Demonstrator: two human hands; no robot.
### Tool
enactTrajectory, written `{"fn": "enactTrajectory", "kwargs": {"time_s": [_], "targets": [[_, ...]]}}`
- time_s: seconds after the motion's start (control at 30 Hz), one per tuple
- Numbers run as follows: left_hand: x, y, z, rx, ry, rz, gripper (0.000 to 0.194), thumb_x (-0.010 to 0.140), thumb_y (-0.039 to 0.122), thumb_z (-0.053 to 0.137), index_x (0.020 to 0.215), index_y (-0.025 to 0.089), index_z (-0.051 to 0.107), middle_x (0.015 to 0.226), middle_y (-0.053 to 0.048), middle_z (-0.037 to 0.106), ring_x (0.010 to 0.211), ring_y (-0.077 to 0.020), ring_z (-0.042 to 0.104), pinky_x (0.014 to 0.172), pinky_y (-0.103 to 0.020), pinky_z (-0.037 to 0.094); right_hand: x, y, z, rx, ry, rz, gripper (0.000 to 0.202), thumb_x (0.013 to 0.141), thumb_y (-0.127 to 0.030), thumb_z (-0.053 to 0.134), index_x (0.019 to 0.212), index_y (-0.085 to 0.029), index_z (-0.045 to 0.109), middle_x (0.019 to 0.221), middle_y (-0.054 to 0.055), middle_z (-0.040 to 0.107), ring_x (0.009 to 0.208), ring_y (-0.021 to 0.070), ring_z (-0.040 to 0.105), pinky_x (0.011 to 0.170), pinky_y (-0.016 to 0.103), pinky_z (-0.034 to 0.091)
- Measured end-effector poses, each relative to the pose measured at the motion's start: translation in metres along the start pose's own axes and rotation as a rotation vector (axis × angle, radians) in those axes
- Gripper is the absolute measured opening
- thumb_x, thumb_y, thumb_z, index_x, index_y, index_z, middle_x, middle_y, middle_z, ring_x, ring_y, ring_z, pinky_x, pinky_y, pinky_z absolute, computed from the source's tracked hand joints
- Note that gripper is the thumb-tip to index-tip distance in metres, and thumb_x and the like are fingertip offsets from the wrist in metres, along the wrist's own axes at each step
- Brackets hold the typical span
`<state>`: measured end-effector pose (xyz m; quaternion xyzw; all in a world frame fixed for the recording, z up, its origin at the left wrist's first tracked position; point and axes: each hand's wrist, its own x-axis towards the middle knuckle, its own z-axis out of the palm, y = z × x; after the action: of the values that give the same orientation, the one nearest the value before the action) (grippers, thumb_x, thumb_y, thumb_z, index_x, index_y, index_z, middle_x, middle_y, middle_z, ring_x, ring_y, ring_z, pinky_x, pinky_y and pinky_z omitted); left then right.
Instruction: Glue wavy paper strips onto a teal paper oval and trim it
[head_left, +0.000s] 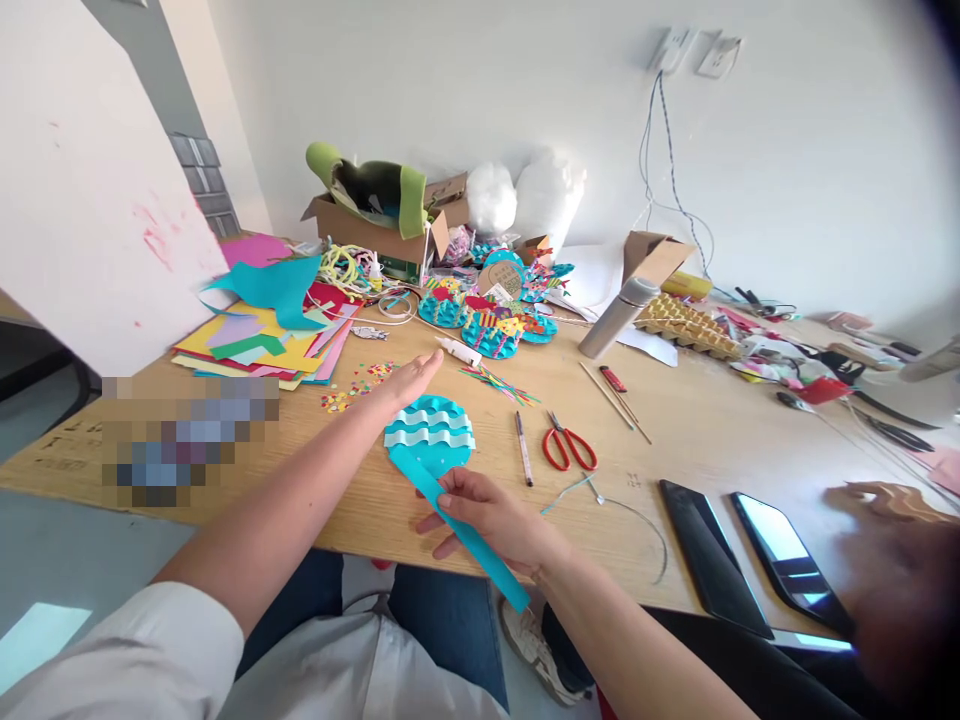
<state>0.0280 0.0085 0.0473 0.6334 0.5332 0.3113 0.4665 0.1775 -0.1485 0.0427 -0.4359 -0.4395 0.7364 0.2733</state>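
Note:
A round turquoise disc (442, 460) lies near the table's front edge, with two pale wavy strips across its upper part. My right hand (480, 510) pinches a long flat turquoise strip (491, 565) between thumb and fingers. The strip slants from the disc's lower left toward the table edge. Above the disc, my left hand (416, 380) reaches forward beside a white glue bottle (460, 351); its fingers are seen edge-on, and whether they touch the bottle is unclear.
Red-handled scissors (570, 447) and a pen (523, 450) lie right of the disc. Coloured paper sheets (300, 350) are stacked at left. Decorated turquoise crafts (491, 330), a silver bottle (619, 318) and a cardboard box (375, 240) stand behind. Two phones lie at right.

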Motion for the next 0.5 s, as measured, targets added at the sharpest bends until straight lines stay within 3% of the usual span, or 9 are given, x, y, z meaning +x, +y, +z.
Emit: {"fn": "enactTrajectory", "kwargs": {"time_s": [0.07, 0.13, 0.3, 0.4, 0.5], "targets": [[-0.018, -0.001, -0.005, -0.013, 0.006, 0.016, 0.07, 0.089, 0.068, 0.035, 0.137, 0.02, 0.05, 0.137, -0.012, 0.058, 0.129, -0.0281, 0.05, 0.099, -0.036, 0.04, -0.005, -0.002, -0.004, 0.026, -0.028, -0.001, 0.051, 0.068, -0.056, 0.075, 0.087, -0.019, 0.046, 0.097, 0.005, 0.064, 0.076, 0.017, 0.068, 0.063, 0.031, 0.053], [-0.043, -0.004, -0.012, -0.106, 0.038, 0.059, 0.064, 0.089, 0.065, 0.038, 0.129, 0.019, 0.058, 0.13, -0.011, 0.063, 0.122, -0.0279, 0.054, 0.095, -0.036, 0.043, -0.012, -0.005, -0.008, -0.001, -0.017, -0.038, 0.046, 0.074, -0.056, 0.07, 0.087, -0.02, 0.044, 0.092, 0.005, 0.068, 0.068, 0.0148, 0.067, 0.06, 0.029, 0.05], [-0.106, -0.028, -0.017, -0.226, 0.179, 0.098, 0.043, 0.084, 0.056, 0.056, 0.103, 0.02, 0.069, 0.109, -0.009, 0.07, 0.1, -0.0251, 0.063, 0.084, -0.033, 0.047, -0.024, -0.014, -0.015, -0.236, 0.153, -0.182, 0.04, 0.081, -0.058, 0.061, 0.083, -0.022, 0.045, 0.084, 0.004, 0.069, 0.06, 0.0113, 0.059, 0.057, 0.027, 0.046], [-0.123, -0.053, -0.014, -0.134, 0.227, 0.105, 0.038, 0.084, 0.047, 0.058, 0.112, 0.022, 0.064, 0.108, -0.009, 0.07, 0.102, -0.0251, 0.063, 0.087, -0.035, 0.047, -0.026, -0.021, -0.018, -0.393, 0.277, -0.275, 0.034, 0.085, -0.055, 0.056, 0.084, -0.023, 0.048, 0.083, 0.004, 0.068, 0.064, 0.013, 0.057, 0.06, 0.028, 0.046], [-0.126, -0.073, -0.012, 0.17, 0.364, 0.218, 0.035, 0.087, 0.035, 0.053, 0.119, 0.021, 0.057, 0.112, -0.01, 0.067, 0.108, -0.0272, 0.058, 0.093, -0.042, 0.044, -0.028, -0.029, -0.023, -0.549, 0.399, -0.358, 0.022, 0.09, -0.045, 0.051, 0.087, -0.023, 0.051, 0.085, 0.004, 0.068, 0.069, 0.0144, 0.057, 0.063, 0.029, 0.045]]}}
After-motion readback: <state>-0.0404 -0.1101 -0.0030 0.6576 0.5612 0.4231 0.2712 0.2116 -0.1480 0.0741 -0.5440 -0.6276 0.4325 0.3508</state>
